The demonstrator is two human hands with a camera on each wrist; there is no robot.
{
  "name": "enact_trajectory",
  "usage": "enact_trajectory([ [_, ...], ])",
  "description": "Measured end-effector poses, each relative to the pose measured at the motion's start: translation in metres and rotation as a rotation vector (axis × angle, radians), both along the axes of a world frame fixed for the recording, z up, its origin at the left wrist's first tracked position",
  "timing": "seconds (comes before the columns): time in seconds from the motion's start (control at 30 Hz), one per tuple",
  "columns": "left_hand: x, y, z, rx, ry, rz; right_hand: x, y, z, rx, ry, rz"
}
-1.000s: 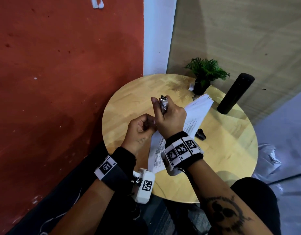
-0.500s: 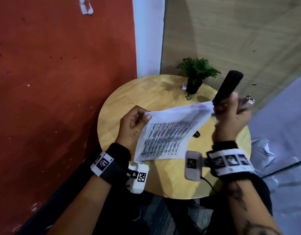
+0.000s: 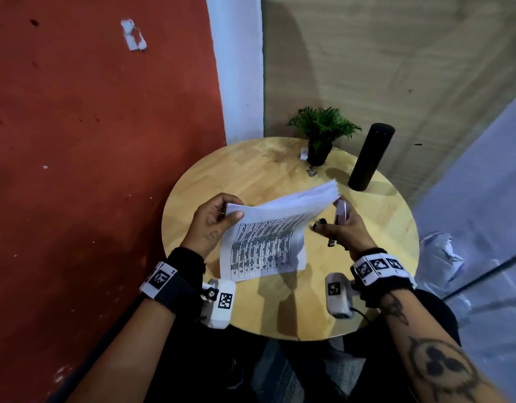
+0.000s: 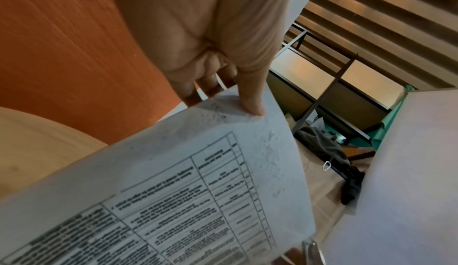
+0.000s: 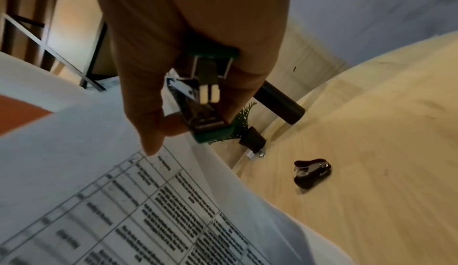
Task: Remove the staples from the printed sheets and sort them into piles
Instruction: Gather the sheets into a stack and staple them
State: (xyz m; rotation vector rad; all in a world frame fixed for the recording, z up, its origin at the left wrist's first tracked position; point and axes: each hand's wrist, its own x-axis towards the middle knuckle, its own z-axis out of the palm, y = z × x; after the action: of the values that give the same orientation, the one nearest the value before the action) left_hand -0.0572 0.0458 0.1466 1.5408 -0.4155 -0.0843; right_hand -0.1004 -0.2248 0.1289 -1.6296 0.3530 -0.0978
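Left hand (image 3: 211, 225): thumb on top, fingers curled beneath, pinching one corner of the sheets (image 3: 265, 245) above the table (image 3: 251, 170). Sheets hanging from that pinch, printed grid facing up, far corner fanned and lifted toward the right hand (image 3: 345, 234). In the left wrist view, thumb (image 4: 250, 101) pressed flat on the top sheet's blank margin.

Right hand: closed round a green stapler (image 5: 205, 103), thumb lying along one side, fingers wrapping the other; metal mouth pointing out past the fingertips, just beside the sheets' edge, not clearly touching.

Beyond the right hand, on the table: black staple remover (image 5: 312, 172), apart from the paper. Farther out, small black pot (image 3: 319, 154) holding a green fern-like plant (image 3: 323, 126), upright; next to the pot, a tall black cylinder (image 3: 370, 157), contents hidden. Small metal bits (image 3: 311, 172) by the pot's base, too small to name.
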Motion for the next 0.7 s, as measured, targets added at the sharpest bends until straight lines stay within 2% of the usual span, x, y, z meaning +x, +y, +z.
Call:
enact_trajectory([
  [0.17,0.003,0.008,0.0,-0.031,0.001,-0.03,0.012,0.003,0.002,0.13,0.038,0.091],
  [0.3,0.006,0.011,0.001,-0.147,0.026,-0.024,0.013,0.003,0.0,0.124,0.03,0.076],
  [0.43,0.014,0.008,0.006,-0.243,0.038,0.013,0.004,0.008,-0.006,0.053,-0.068,0.016],
  [0.57,0.021,0.0,0.008,-0.312,0.069,0.041,0.001,0.013,-0.016,-0.011,-0.146,-0.128],
  [0.7,0.018,-0.001,-0.015,-0.291,0.172,0.104,-0.002,0.014,-0.026,0.019,-0.145,-0.179],
])
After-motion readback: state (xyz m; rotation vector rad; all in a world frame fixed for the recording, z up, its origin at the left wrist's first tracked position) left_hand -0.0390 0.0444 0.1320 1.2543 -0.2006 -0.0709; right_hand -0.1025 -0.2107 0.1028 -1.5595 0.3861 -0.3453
